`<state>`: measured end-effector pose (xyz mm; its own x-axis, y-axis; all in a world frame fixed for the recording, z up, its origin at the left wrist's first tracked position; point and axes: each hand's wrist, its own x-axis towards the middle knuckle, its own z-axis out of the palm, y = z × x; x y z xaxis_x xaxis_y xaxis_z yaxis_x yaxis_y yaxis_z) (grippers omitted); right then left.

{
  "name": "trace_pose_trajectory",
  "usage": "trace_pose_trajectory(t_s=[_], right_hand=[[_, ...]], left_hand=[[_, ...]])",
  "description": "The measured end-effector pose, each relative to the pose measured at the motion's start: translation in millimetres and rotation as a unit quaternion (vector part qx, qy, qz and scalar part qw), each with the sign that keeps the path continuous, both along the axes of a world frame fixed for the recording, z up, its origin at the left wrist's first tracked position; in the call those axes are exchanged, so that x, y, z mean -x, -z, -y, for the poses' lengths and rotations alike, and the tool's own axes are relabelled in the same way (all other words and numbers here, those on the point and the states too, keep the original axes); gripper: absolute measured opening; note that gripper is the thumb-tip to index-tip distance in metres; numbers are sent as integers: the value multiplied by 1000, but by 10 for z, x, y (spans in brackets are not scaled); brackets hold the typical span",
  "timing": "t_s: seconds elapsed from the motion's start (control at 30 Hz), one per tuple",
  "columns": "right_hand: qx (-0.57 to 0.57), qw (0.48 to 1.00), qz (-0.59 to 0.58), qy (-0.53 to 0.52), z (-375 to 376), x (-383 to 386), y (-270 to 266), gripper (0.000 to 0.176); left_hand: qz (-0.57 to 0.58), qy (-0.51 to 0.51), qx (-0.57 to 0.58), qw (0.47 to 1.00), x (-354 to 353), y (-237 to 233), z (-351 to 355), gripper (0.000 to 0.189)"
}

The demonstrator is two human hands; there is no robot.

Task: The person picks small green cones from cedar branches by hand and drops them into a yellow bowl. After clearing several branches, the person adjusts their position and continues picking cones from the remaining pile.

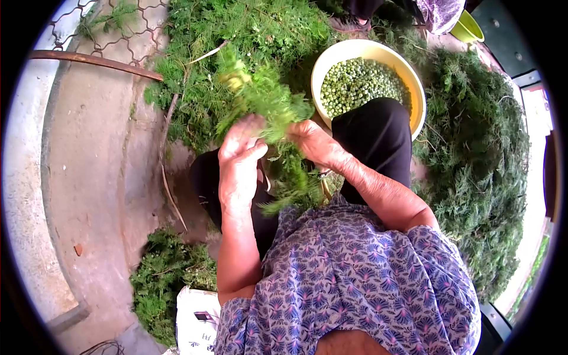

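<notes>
Held above dark-trousered knees (383, 133), with long axis running from near the patterned shirt (367, 266) toward upper left: feathery, soft green sprig (269, 97), partly blurred. Pinched at the edge by right hand (319, 144), fingers bunched; beside left hand (239, 157), loosely curled, grip impossible to tell.

1. Through my feed, the floor (89, 177) is bare and dusty on the left, with a brownish chip (78, 249).
2. I've got a big leafy heap (248, 23) up top, a darker heap (473, 177) right, and a smaller pile (165, 266) lower left.
</notes>
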<state>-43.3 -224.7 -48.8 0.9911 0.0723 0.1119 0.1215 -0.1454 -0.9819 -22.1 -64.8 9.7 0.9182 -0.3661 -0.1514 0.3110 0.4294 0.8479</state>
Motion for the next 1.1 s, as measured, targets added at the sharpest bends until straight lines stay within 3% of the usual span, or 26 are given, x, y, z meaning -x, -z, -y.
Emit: trace_pose_trajectory(t_s=[0.07, 0.13, 0.2, 0.23, 0.3, 0.33, 0.37, 0.4, 0.43, 0.47, 0.53, 0.6, 0.63, 0.7, 0.73, 0.8, 0.87, 0.9, 1.0, 1.1], right_hand=[[-225, 958, -180, 2, 65, -2, -199, 9], [-443, 873, -175, -103, 140, -51, -187, 13], [-609, 691, -139, -363, 293, -65, -427, 16], [-608, 692, -139, -365, 280, -92, -308, 16], [-376, 881, -75, -279, 209, -159, 217, 21], [-427, 855, -110, -272, 196, -108, 319, 26], [-368, 879, -63, -297, 192, -102, 415, 26], [-307, 897, -16, -319, 178, -102, 420, 27], [-290, 893, -100, -329, 211, -82, 105, 26], [-291, 893, -101, -329, 198, -84, 115, 26], [-199, 938, -38, -282, 166, -80, 106, 25], [-224, 937, -35, -266, 202, -11, 89, 24], [-205, 952, -62, -221, 276, 27, 111, 19], [-165, 971, -117, -128, 363, 79, 99, 10], [56, 996, -68, -26, 322, 28, 61, 6], [0, 978, -54, 200, 328, 75, -64, 4], [25, 970, 48, 236, 386, 109, -357, 7], [-71, 972, -68, 212, 303, 152, -636, 9], [111, 966, 137, 190, 95, -17, -542, 23], [132, 976, 62, 163, 30, -148, -443, 30]], left_hand=[[46, 0, -98, 994, -54, 84, -8, 31], [107, -22, -114, 987, -42, 67, 143, 22], [144, -18, -181, 973, -57, 11, 235, 22], [145, -17, -158, 977, -69, -48, 278, 21], [152, -44, -164, 974, -126, -18, 330, 22], [156, -68, -172, 970, -139, -4, 341, 23], [76, 4, -157, 985, -158, -17, 247, 25], [75, 5, -158, 985, -155, -18, 263, 25], [75, 14, -152, 985, -151, -29, 276, 25], [76, 21, -147, 986, -147, -45, 283, 25], [109, 46, -206, 971, -156, 24, 267, 18], [93, 24, -225, 970, -141, 87, 254, 18], [92, 24, -225, 970, -149, 148, 264, 18], [175, -77, -216, 958, -154, 243, 299, 19], [173, -79, -216, 958, -140, 246, 291, 19], [168, -130, -291, 933, -123, 209, 279, 20], [124, -134, -263, 947, -105, 207, 306, 17], [121, -129, -244, 953, -108, 211, 326, 15], [147, -96, -240, 955, -131, 213, 352, 8], [200, -67, -293, 933, -108, 186, 344, 6]])
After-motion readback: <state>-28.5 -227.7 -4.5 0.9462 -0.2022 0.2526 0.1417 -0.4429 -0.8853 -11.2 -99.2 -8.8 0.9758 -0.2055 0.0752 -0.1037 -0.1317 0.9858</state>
